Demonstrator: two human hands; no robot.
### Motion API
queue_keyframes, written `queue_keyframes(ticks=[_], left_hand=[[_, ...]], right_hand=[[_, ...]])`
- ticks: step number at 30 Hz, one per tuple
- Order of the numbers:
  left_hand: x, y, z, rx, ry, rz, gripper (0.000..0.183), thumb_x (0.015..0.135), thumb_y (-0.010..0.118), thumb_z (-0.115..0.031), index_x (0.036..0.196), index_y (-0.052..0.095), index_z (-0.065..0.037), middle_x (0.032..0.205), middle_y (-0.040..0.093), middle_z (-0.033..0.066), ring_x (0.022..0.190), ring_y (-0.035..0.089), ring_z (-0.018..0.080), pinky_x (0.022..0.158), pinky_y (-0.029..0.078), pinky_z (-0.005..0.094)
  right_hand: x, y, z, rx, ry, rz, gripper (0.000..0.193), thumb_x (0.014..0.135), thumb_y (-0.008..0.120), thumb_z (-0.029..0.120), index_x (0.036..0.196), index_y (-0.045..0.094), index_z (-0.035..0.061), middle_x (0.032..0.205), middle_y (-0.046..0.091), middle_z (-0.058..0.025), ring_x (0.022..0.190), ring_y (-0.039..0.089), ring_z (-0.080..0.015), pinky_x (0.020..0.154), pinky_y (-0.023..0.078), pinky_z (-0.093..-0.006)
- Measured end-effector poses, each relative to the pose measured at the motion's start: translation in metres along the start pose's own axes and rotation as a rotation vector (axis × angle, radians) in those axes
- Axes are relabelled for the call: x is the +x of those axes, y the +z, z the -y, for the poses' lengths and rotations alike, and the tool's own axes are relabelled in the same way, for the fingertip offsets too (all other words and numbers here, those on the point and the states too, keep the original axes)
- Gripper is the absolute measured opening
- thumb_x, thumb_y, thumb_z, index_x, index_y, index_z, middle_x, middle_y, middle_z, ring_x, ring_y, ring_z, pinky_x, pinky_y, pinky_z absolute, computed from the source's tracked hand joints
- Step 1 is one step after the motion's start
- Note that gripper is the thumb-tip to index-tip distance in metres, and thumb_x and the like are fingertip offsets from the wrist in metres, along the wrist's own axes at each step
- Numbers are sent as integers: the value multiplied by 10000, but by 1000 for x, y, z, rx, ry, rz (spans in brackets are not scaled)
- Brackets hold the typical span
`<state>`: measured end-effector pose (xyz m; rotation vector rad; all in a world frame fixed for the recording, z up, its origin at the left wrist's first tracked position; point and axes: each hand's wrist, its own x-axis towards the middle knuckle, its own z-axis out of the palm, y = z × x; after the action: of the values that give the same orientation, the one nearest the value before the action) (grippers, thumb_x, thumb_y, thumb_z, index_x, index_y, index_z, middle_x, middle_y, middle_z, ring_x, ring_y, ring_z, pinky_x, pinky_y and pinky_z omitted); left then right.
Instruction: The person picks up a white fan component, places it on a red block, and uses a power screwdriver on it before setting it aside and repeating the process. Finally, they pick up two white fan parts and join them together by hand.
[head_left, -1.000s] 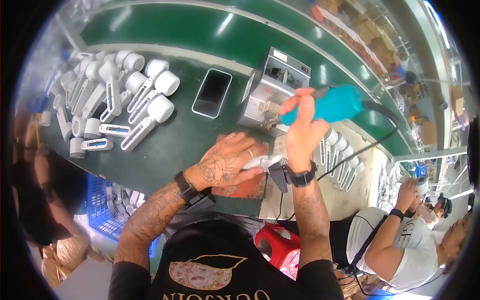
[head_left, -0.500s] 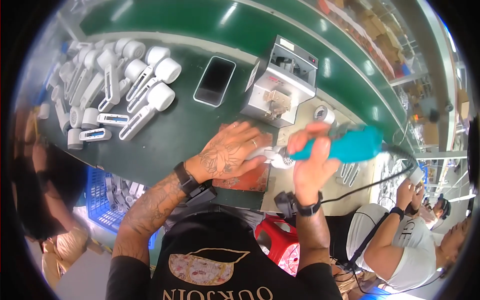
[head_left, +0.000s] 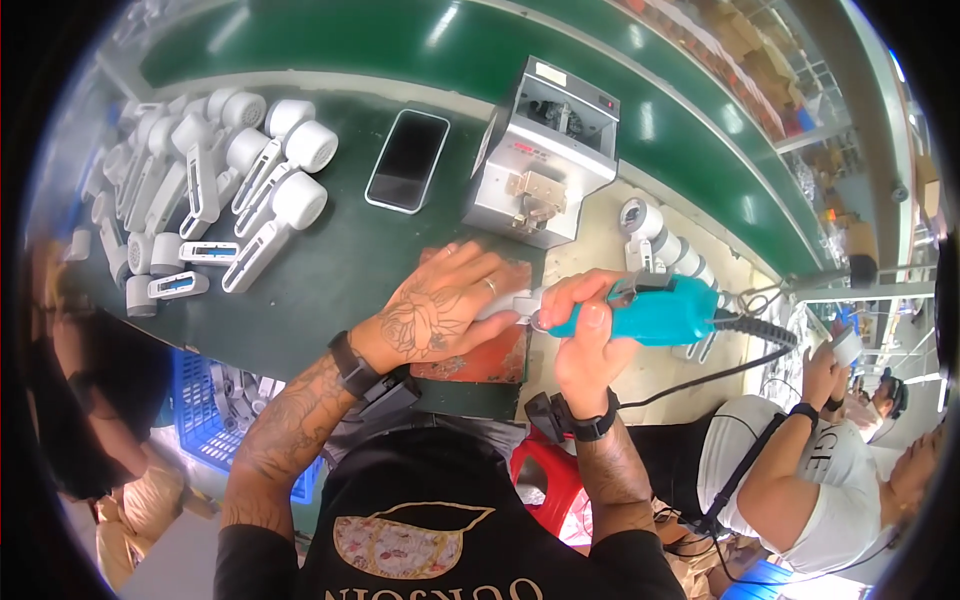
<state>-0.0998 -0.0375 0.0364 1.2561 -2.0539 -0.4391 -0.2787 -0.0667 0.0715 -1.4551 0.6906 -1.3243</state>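
My left hand [head_left: 435, 308] lies over a white plastic part [head_left: 517, 304], its fingers pressing it down on a worn red pad [head_left: 480, 368]. Most of that part is covered by my hands. My right hand [head_left: 592, 335] is wrapped round the front of a teal electric screwdriver [head_left: 668, 312], which lies nearly level with its cable running off to the right. The screwdriver's nose points left at the white part; whether its bit touches is hidden by my fingers.
A heap of white round-headed handheld units [head_left: 200, 160] covers the bench's left. Behind my hands are a phone [head_left: 408, 160] and a grey metal machine [head_left: 545, 150]. More white units [head_left: 650, 235] lie right. A blue crate [head_left: 200, 400] stands below left; a co-worker [head_left: 790, 480] sits right.
My right hand has brought the screwdriver left and slightly down, closer to the white part, whose round end is now covered. The whole view has shifted a little. My left hand keeps its hold.
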Motion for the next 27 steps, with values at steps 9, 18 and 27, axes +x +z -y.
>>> queue_keyframes(ticks=[9, 18, 27], left_hand=[[10, -1, 3, -1, 27, 36, 464, 860, 680, -270, 1274, 583, -86, 1254, 571, 82, 1082, 548, 295, 956, 439, 431], [-18, 20, -24, 203, 262, -142, 428, 695, 768, -339, 976, 603, -62, 1124, 605, 115, 1075, 589, 268, 855, 483, 394], [-51, -35, -20, -334, -78, -339, 282, 843, 753, -185, 1067, 665, -39, 1423, 454, 204, 1238, 530, 325, 1006, 457, 391]], right_hand=[[7, -5, -6, 30, 16, 6, 315, 995, 596, 310, 1011, 491, 14, 746, 541, -80, 665, 533, -176, 628, 464, -336], [-24, -41, 45, 324, -165, -370, 537, 962, 533, 559, 1121, 563, 47, 693, 440, -19, 648, 419, -140, 618, 361, -285], [-17, -44, 39, 74, -121, -407, 505, 1018, 486, 483, 1136, 501, -7, 726, 428, -27, 692, 414, -136, 656, 353, -269]])
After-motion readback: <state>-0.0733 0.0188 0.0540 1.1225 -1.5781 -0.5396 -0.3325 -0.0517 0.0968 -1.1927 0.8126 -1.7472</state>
